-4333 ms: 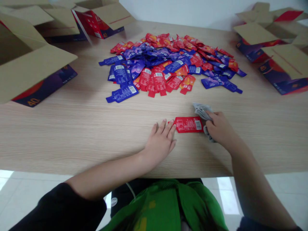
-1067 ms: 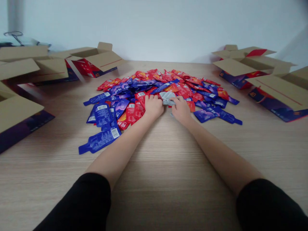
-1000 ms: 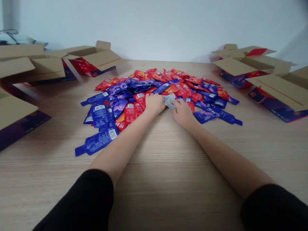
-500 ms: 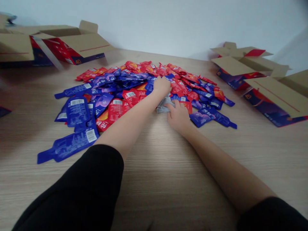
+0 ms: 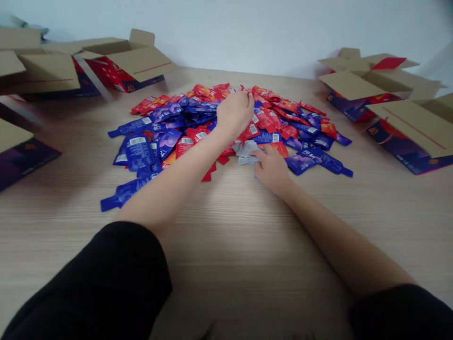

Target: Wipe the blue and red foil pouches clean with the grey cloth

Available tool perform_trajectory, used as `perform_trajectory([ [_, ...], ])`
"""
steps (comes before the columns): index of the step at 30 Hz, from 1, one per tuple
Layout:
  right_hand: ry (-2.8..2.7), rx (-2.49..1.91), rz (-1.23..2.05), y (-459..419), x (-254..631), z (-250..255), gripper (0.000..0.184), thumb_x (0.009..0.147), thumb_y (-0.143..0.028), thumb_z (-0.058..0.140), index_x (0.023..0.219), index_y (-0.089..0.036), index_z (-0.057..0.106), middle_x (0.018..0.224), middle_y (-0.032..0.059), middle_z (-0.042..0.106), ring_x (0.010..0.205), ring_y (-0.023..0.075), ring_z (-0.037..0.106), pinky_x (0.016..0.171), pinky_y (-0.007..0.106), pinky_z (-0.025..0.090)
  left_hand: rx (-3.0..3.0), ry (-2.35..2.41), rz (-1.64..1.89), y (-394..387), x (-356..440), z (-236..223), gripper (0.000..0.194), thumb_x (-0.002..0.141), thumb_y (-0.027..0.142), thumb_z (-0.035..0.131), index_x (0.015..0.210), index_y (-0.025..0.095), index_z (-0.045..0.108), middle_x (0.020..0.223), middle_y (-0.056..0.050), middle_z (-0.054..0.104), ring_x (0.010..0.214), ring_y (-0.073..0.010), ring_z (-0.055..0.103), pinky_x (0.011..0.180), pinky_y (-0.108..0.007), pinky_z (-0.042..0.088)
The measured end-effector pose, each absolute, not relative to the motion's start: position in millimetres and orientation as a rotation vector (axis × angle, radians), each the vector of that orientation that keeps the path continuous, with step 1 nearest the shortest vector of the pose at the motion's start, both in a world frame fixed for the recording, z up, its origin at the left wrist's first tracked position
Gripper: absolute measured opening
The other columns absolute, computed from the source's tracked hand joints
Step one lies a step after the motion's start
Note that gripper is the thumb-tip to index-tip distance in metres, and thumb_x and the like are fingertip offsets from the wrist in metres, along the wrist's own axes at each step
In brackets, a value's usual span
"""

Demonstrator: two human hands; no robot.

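A wide heap of red sachets (image 5: 264, 118) and blue sachets (image 5: 139, 153), several with white barcode labels, lies on the wooden table. Over the middle of the heap is my left hand (image 5: 235, 113), its fingers curled closed; whatever they grip is hidden behind the hand. Just to the right and nearer to me, my right hand (image 5: 272, 167) rests low at the heap's front edge. Its thumb and fingers pinch the right side of a crumpled grey-silver piece (image 5: 247, 152) that looks like folded paper or foil.
Open cardboard boxes stand on both sides: a red and blue box (image 5: 123, 66) at the back left, another box (image 5: 24, 151) at the left edge, and a box (image 5: 414, 134) at the right. A pale wall (image 5: 247, 38) rises behind the wooden table (image 5: 240, 245).
My left hand has lifted and come slightly back from the heap, its fingers now closed. My right hand stays at the grey-silver piece. The view has shifted a little left.
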State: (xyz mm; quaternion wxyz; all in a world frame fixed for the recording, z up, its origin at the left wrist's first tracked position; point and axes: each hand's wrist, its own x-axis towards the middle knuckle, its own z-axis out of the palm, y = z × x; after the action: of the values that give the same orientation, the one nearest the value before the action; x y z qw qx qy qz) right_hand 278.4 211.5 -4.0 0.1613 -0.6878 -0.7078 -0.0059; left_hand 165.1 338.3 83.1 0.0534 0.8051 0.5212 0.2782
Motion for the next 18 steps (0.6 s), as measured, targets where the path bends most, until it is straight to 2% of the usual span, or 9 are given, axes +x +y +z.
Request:
perform_trajectory([
  [2,-2.016,-1.904,0.046,194.5,284.4,-4.2,0.048,0.088,-0.012,0.044,0.128,-0.017,0.071,0.134,0.0157,0.06,0.122,0.0294,0.056,0.105,0.042,0.045,2.263,1.633,0.91,323.1,137.5,82.9,0.04,0.108,0.027,0.031,0.108,0.01,0.068,0.095,-0.009,0.066,0.109,-0.0253,0.069,0.096,-0.036,0.049],
  [4,-2.009,-1.844,0.117,172.3,290.7,-5.0,0.048,0.085,-0.011,0.045,0.124,-0.016,0.072,0.129,0.0151,0.062,0.121,0.0284,0.058,0.105,0.042,0.047,2.072,1.547,0.927,300.4,107.9,72.5,0.031,0.103,0.023,0.041,0.11,0.01,0.068,0.083,-0.005,0.064,0.091,-0.0224,0.072,0.085,-0.034,0.055],
  [6,-2.005,-1.788,0.187,146.8,295.4,-6.7,0.047,0.084,-0.011,0.045,0.121,-0.017,0.073,0.126,0.0138,0.063,0.118,0.0271,0.06,0.104,0.042,0.048,1.842,1.42,0.84,269.7,80.2,54.1,0.034,0.097,0.018,0.046,0.126,0.012,0.062,0.071,0.0,0.061,0.069,-0.0186,0.07,0.07,-0.032,0.058],
  [8,-1.992,-1.756,0.245,120.5,297.1,-9.3,0.047,0.083,-0.01,0.044,0.119,-0.018,0.073,0.125,0.0126,0.063,0.117,0.0258,0.061,0.104,0.041,0.049,1.638,1.323,0.735,234.3,57.5,33.0,0.051,0.094,0.014,0.048,0.145,0.015,0.047,0.07,0.002,0.063,0.057,-0.0162,0.067,0.06,-0.03,0.059],
  [9,-1.984,-1.751,0.263,107.9,296.7,-10.7,0.047,0.083,-0.01,0.044,0.119,-0.018,0.073,0.126,0.0123,0.063,0.118,0.0254,0.061,0.105,0.041,0.049,1.552,1.293,0.698,216.3,48.3,23.4,0.053,0.095,0.014,0.047,0.148,0.016,0.043,0.074,0.001,0.066,0.056,-0.0159,0.067,0.057,-0.03,0.059],
  [11,-1.964,-1.763,0.279,85.0,293.7,-13.2,0.048,0.083,-0.01,0.043,0.118,-0.019,0.073,0.128,0.0121,0.062,0.119,0.0253,0.061,0.107,0.042,0.048,1.476,1.246,0.621,182.6,33.3,9.0,0.048,0.097,0.013,0.044,0.144,0.016,0.047,0.087,-0.002,0.071,0.062,-0.0151,0.071,0.058,-0.029,0.061],
  [14,-1.953,-1.784,0.271,58.6,286.7,-15.4,0.048,0.083,-0.01,0.042,0.119,-0.019,0.073,0.13,0.0122,0.061,0.121,0.0262,0.061,0.107,0.043,0.048,1.662,1.227,0.484,143.1,17.7,2.6,0.046,0.097,0.014,0.045,0.143,0.015,0.051,0.089,-0.005,0.074,0.068,-0.0178,0.074,0.068,-0.033,0.063],
  [18,-1.929,-1.821,0.216,35.4,277.3,-16.6,0.045,0.084,-0.012,0.043,0.119,-0.019,0.072,0.132,0.0141,0.06,0.122,0.0282,0.06,0.106,0.046,0.049,2.296,1.351,0.293,107.7,9.8,15.0,0.057,0.092,0.014,0.06,0.148,0.014,0.049,0.12,-0.013,0.069,0.105,-0.0252,0.072,0.094,-0.038,0.058],
])
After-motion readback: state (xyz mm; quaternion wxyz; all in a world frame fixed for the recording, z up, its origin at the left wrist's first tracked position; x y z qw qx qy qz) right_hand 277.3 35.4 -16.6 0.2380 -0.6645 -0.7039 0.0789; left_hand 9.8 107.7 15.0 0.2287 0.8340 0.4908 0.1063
